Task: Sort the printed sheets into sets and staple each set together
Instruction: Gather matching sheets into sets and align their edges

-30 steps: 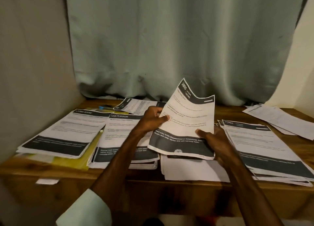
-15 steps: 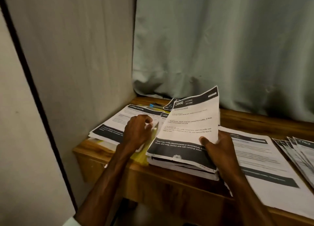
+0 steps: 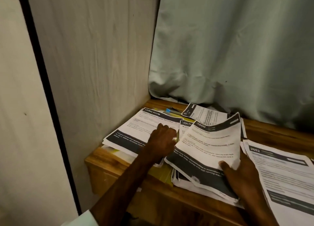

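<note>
Our right hand (image 3: 241, 178) pinches the 3800 sheet (image 3: 210, 146) by its near corner, above the stack (image 3: 183, 180) at the front edge of the table (image 3: 102, 157); we should lay it flat and squared. Our left hand (image 3: 162, 141) rests curled on the LIVING ROOM pile (image 3: 136, 129) by the left edge (whether it holds anything, we cannot tell). The 2652 pile (image 3: 280, 168) crowds the right.

Wooden table (image 3: 271, 132), paper stacks (image 3: 139, 129), perhaps a stapler (image 3: 170, 110)

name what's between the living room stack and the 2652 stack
Head view: the left hand, then the 3800 sheet held by the right hand over a pile.
</note>
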`<action>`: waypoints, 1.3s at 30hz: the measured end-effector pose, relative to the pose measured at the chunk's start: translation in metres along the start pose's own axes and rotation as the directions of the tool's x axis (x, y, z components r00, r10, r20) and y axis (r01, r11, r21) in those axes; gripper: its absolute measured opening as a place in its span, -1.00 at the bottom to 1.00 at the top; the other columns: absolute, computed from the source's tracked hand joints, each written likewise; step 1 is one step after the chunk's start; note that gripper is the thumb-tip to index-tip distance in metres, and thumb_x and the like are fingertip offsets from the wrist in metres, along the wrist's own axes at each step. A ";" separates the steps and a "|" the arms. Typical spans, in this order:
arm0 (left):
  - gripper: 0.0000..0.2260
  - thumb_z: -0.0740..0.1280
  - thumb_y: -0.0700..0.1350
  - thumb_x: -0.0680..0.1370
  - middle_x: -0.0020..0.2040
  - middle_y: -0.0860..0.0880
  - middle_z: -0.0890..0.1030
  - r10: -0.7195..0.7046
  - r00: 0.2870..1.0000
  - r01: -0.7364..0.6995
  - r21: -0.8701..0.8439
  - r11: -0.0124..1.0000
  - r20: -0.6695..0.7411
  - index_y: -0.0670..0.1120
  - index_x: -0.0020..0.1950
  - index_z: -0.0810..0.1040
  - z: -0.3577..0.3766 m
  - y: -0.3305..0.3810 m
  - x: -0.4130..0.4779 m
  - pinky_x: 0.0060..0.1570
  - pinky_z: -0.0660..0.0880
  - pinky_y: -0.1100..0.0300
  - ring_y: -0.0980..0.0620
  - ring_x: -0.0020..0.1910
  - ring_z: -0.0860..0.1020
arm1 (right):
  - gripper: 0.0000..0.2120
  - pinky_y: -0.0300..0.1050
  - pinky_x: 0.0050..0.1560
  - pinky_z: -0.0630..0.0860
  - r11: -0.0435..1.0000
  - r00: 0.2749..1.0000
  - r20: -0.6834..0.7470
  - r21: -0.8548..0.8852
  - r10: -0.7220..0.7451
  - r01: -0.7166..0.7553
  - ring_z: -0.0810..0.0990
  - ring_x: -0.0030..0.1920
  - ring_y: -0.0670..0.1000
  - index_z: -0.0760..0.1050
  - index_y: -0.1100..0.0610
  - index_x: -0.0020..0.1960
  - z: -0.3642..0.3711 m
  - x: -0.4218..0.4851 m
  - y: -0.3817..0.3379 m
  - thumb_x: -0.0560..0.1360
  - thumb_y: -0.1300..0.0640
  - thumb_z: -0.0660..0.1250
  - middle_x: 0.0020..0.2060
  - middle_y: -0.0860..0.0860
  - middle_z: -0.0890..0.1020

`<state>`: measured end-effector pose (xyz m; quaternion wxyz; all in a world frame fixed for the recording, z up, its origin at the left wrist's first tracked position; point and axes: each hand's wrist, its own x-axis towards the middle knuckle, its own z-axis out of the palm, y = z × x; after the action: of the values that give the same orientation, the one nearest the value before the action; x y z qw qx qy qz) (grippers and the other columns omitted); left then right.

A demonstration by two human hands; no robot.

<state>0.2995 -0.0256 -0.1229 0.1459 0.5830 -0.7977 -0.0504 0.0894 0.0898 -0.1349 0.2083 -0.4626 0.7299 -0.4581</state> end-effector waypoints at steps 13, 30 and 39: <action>-0.59 0.64 -0.02 0.34 0.01 -0.14 0.71 0.214 0.959 -0.193 0.125 0.973 -0.188 -0.10 0.14 0.70 0.025 -0.023 0.000 -0.10 0.63 0.00 -0.15 -0.03 0.69 | -0.50 0.27 0.30 0.46 1.000 1.000 -0.013 0.030 -0.001 0.001 0.51 0.34 0.29 0.42 0.16 0.45 0.008 0.009 -0.007 0.54 0.23 0.44 0.35 0.19 0.56; -0.56 0.56 0.03 0.48 0.25 -0.10 0.65 -0.432 0.897 0.361 -0.411 0.838 -0.095 -0.13 0.28 0.62 -0.041 -0.103 0.008 0.16 0.57 -0.02 -0.12 0.16 0.62 | -0.41 -0.10 -0.20 0.67 0.938 0.953 0.279 0.345 -0.122 0.019 0.73 -0.03 0.07 0.32 0.13 0.52 0.044 0.019 -0.048 0.56 0.16 0.45 0.22 0.16 0.65; -0.54 0.54 -0.08 0.48 0.26 -0.21 0.57 -0.392 0.880 0.419 0.052 0.906 -0.267 -0.16 0.31 0.50 -0.035 -0.080 0.008 0.19 0.46 -0.09 -0.25 0.31 0.45 | -0.56 0.16 -0.06 0.71 0.926 0.966 0.216 0.374 -0.142 0.053 0.74 -0.05 0.12 0.44 0.18 0.38 0.014 0.025 -0.026 0.54 0.24 0.46 0.07 0.10 0.68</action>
<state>0.3806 -0.0548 -0.1086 0.1998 0.7457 -0.6345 0.0375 0.1003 0.0578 -0.1159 0.3539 -0.5035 0.5775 -0.5364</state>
